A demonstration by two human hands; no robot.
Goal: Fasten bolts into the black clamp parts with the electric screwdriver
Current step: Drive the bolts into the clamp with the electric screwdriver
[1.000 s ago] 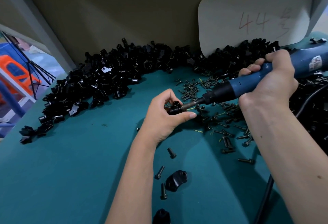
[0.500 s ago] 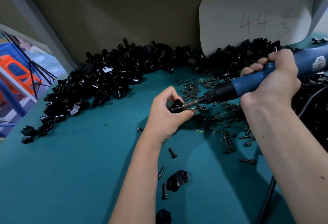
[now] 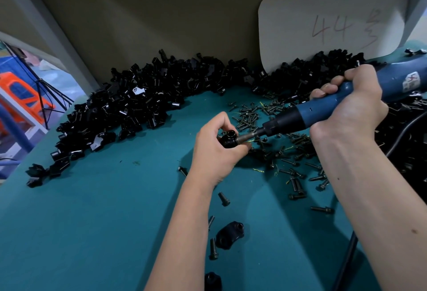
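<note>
Teal matting is covering the tabletop (image 3: pixel 92 221), which is being backed by a drab wall panel and a pale card (image 3: pixel 328 18) marked "44". A long heap of black clamp parts (image 3: pixel 138 106) is being banked along the far edge, and loose bolts (image 3: pixel 293 170) are being left scattered to the right.

Little is being altered from the frames of a second ago: the two hands and the tool are being carried slightly up and away across the view, while the bit is being kept seated in the same clamp part. This is being read as a bolt still being driven, not yet a finished piece being set down.

The left hand (image 3: pixel 215 150) is being kept closed round one clamp part (image 3: pixel 228 139), pinched between thumb and curled fingers just above the tabletop, at the centre of the view. The right hand (image 3: pixel 346 108) is being wrapped fully round the blue body of the electric screwdriver (image 3: pixel 307 115), whose metal bit is being pressed into the side of the held part. The bolt itself is being hidden by the fingers and the bit.

Nearer the person, another clamp part (image 3: pixel 231 234) is lying on the matting with single bolts beside it, and a black cable (image 3: pixel 346 265) is being trailed under the right forearm.
</note>
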